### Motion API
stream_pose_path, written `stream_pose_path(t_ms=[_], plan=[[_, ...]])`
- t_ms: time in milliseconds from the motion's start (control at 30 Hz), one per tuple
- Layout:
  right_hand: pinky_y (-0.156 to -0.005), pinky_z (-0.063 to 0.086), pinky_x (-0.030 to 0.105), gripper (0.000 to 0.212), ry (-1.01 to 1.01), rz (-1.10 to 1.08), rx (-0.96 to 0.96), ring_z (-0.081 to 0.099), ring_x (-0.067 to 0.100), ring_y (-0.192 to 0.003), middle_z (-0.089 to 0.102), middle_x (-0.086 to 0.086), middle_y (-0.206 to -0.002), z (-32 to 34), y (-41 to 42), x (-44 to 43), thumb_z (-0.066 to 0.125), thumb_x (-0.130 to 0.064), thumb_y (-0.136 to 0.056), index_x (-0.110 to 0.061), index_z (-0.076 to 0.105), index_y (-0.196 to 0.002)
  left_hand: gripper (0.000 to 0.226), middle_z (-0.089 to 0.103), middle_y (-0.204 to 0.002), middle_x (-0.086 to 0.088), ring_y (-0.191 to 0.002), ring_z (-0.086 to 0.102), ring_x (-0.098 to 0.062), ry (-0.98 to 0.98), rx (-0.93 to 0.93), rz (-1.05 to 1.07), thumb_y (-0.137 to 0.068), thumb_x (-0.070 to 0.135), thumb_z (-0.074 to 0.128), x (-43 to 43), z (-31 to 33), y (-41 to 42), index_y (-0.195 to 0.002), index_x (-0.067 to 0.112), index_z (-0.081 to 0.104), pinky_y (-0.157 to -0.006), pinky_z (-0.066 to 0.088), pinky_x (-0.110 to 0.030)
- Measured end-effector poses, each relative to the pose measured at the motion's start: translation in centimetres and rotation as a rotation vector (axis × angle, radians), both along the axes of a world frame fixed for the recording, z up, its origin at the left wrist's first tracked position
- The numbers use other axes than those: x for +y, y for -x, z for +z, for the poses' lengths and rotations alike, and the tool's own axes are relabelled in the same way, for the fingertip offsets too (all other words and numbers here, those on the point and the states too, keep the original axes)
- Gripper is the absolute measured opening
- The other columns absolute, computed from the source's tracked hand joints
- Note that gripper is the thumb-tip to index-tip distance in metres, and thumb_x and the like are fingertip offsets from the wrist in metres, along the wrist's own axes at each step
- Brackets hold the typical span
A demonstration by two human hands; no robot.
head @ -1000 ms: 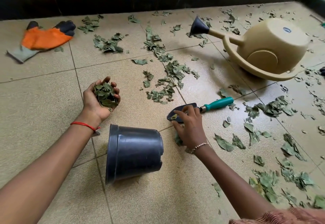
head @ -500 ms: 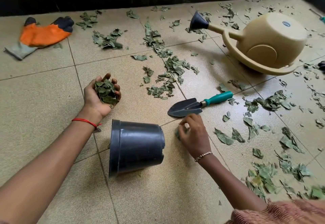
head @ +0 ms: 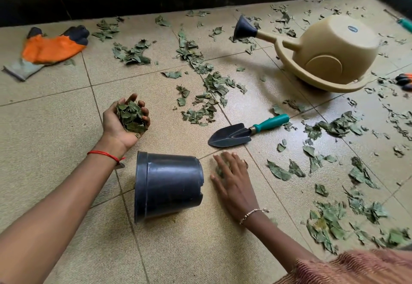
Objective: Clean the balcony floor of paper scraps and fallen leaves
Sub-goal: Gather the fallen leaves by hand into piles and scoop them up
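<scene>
Pot (head: 169, 185) on side, mouth leftward

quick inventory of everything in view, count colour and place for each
plant pot: one, black, on its side, near centre
trowel: one, black blade, teal handle, beyond the pot
watering can: one, beige, black rose, tipped over, far right
glove: one, orange, grey and black, far left
second glove: one, orange and black, cut off at right edge
loose leaves: many, green, scattered across centre and right
handful of leaves: one, green, in the left hand
floor tiles: many, beige, throughout
left hand: cupped round the handful, red wrist thread
right hand: flat on the floor by the pot's base
</scene>
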State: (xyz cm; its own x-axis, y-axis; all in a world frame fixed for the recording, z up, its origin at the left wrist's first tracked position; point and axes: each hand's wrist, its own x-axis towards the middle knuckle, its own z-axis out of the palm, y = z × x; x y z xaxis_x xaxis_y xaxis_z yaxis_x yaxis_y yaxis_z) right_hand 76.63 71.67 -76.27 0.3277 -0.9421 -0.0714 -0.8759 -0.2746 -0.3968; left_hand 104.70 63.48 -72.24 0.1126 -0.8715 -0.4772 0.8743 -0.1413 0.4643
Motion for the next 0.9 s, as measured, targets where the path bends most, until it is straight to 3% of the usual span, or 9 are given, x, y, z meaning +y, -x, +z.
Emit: stream_pose_path(t_ms=[100,167,233,400,533,600,667,767,900], plan=[[-0.111,-0.007,0.018,0.055,-0.003,0.015,-0.078,-0.004,0.004,-0.138,0.015,-0.003,-0.155,-0.1,-0.5,-0.1,0.020,-0.047,-0.097,-0.022,0.026,-0.145,0.027,0.059,-0.074,0.000,-0.059,0.055,-0.011,0.001,0.003,0.004,-0.072,0.027,0.045,0.1,0.0,-0.1,-0.066,0.017,0.070,-0.051,0.045,-0.017],[-0.110,0.007,0.016,0.043,0.044,0.012,-0.164,0.019,0.014,-0.140,0.032,0.005,-0.149,0.2,-0.5,0.1,0.036,-0.028,-0.100,-0.011,0.041,-0.139,0.026,0.059,-0.074,0.000,-0.059,0.055,-0.011,-0.004,0.003,0.007,-0.072,0.027,0.046,0.2,0.0,-0.2,-0.066,0.017,0.070,-0.050,0.044,-0.017],[-0.105,0.020,0.012,0.032,0.124,0.004,-0.187,0.048,0.027,-0.123,0.052,0.014,-0.131,0.1,-0.4,0.2,0.047,-0.009,-0.094,-0.001,0.057,-0.123,0.026,0.059,-0.074,0.000,-0.059,0.055,-0.012,-0.013,0.002,0.009,-0.072,0.027,0.046,0.2,0.0,-0.3,-0.066,0.018,0.069,-0.050,0.045,-0.017],[-0.093,0.042,0.016,0.021,0.201,-0.119,-0.353,0.061,0.020,-0.097,0.064,0.011,-0.107,1.0,0.8,-1.5,0.057,0.007,-0.084,-0.001,0.068,-0.101,0.025,0.059,-0.074,-0.001,-0.058,0.056,-0.012,-0.016,0.008,0.029,-0.071,0.026,0.046,0.2,0.2,-0.5,-0.068,0.017,0.069,-0.051,0.045,-0.016],[-0.080,0.052,0.019,0.024,-0.131,-0.683,-0.832,0.061,0.012,-0.087,0.068,0.000,-0.097,4.0,0.9,-3.6,0.061,0.005,-0.081,-0.015,0.069,-0.092,0.026,0.059,-0.075,-0.001,-0.060,0.056,-0.012,-0.010,0.003,0.035,-0.071,0.026,0.045,0.1,0.2,-0.6,-0.067,0.017,0.069,-0.052,0.045,-0.015],[-0.064,0.052,0.017,0.020,-0.343,-0.898,-1.218,0.059,0.013,-0.073,0.068,0.005,-0.088,5.7,0.6,-5.0,0.057,0.010,-0.082,-0.006,0.067,-0.091,0.026,0.059,-0.076,-0.001,-0.060,0.056,-0.012,-0.007,0.013,0.042,-0.071,0.026,0.045,0.0,0.2,-0.5,-0.067,0.017,0.069,-0.052,0.045,-0.015],[-0.068,0.054,0.021,0.019,-0.488,-0.998,-1.566,0.059,0.015,-0.073,0.065,0.010,-0.086,7.3,-0.5,-6.5,0.050,0.015,-0.084,0.002,0.063,-0.087,0.025,0.059,-0.076,-0.001,-0.059,0.056,-0.012,-0.008,0.026,0.045,-0.071,0.025,0.046,-0.1,0.4,-0.3,-0.068,0.016,0.069,-0.052,0.045,-0.016],[-0.074,0.054,0.023,0.019,-0.571,-0.888,-1.715,0.062,0.019,-0.081,0.063,0.015,-0.094,9.4,-3.5,-8.5,0.047,0.018,-0.084,0.009,0.060,-0.094,0.024,0.059,-0.075,-0.002,-0.058,0.057,-0.013,0.008,0.056,0.038,-0.072,0.024,0.046,-0.4,1.3,0.0,-0.071,0.015,0.069,-0.051,0.046,-0.016],[-0.057,0.051,0.013,0.024,-0.561,-0.478,-1.524,0.061,0.011,-0.074,0.066,0.010,-0.092,12.7,-9.2,-9.9,0.054,0.013,-0.082,0.002,0.062,-0.102,0.023,0.059,-0.076,-0.003,-0.058,0.057,-0.013,0.054,0.080,0.030,-0.084,0.025,0.043,-0.9,2.8,0.6,-0.081,0.016,0.063,-0.049,0.046,-0.017]])
